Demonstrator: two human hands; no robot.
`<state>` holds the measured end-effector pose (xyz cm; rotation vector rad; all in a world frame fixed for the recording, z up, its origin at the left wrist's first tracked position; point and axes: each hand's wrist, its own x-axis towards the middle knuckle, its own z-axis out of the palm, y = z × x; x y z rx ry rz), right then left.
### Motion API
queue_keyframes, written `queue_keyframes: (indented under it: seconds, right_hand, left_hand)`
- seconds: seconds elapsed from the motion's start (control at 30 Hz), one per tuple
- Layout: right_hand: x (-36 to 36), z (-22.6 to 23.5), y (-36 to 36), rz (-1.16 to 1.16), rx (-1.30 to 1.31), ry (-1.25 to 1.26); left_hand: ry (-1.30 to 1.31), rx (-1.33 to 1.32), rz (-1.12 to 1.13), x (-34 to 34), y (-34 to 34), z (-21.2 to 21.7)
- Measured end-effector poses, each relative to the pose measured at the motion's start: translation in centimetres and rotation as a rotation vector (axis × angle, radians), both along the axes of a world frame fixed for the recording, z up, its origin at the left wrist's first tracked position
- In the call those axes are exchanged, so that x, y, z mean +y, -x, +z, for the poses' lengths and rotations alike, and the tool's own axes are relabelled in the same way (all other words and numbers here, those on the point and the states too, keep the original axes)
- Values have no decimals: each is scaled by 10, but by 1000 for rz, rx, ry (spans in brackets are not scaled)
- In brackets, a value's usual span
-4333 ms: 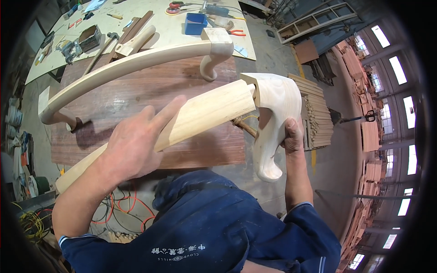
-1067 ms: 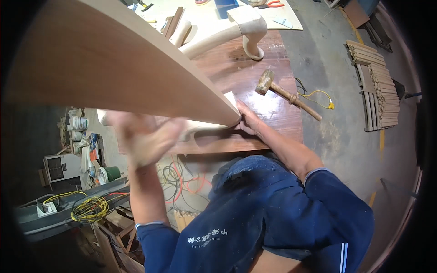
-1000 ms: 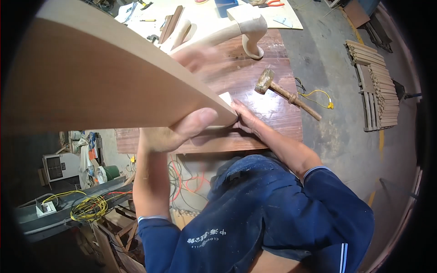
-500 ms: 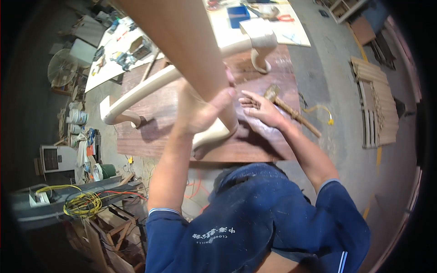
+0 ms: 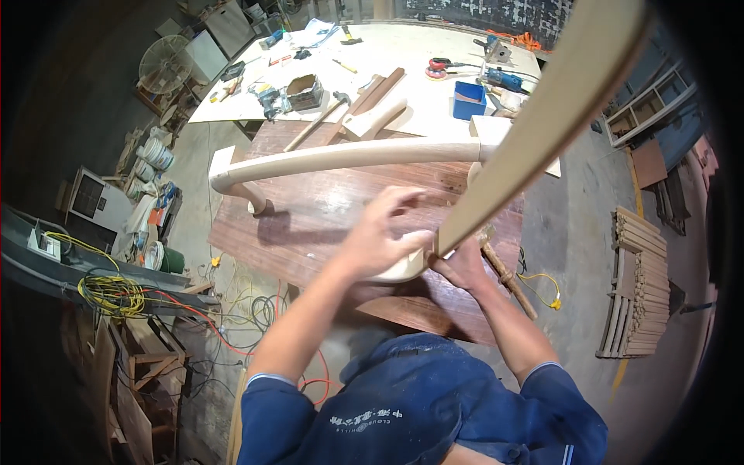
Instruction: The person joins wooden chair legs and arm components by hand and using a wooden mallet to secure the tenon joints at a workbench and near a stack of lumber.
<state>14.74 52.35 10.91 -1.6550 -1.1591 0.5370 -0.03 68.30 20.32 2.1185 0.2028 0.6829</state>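
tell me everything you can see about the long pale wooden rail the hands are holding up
The long wooden rail is pale, smooth, unfinished-looking timber, gently curved, with no paint showing. It rises steeply from its squared lower end, near the edge of the dark workbench, up toward the top right corner, where it leaves the picture. The left hand and right hand meet at that lower end, where it sits against a rounded pale wooden piece. How the two join is hidden by the fingers.

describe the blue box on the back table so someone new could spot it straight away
Start at the pale worktable behind the dark wood bench. Toward its right end, left of a blue power tool, sits the blue box. It is the only open-topped, square blue container there; the other blue item is a long tool.
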Motion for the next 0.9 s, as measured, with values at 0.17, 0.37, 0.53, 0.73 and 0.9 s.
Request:
queue_keyframes:
  seconds: [0.17, 0.37, 0.53, 0.73, 0.9]
  right_hand:
    - [-11, 15, 2, -59, 66, -24]
    - [0, 30, 25, -297, 308, -386]
    - [14, 46, 44, -472, 231, -427]
    - [24, 52, 64, -746, 192, -399]
    - [13, 42, 65, -810, 67, -428]
  left_hand:
    - [135, 60, 312, 117, 37, -2]
    - [-379, 465, 354, 264, -20, 47]
    - [-792, 826, 56, 371, -124, -33]
    - [-662, 1080, -113, 388, -210, -115]
    - [-500, 1219, 85, 400, -234, -161]
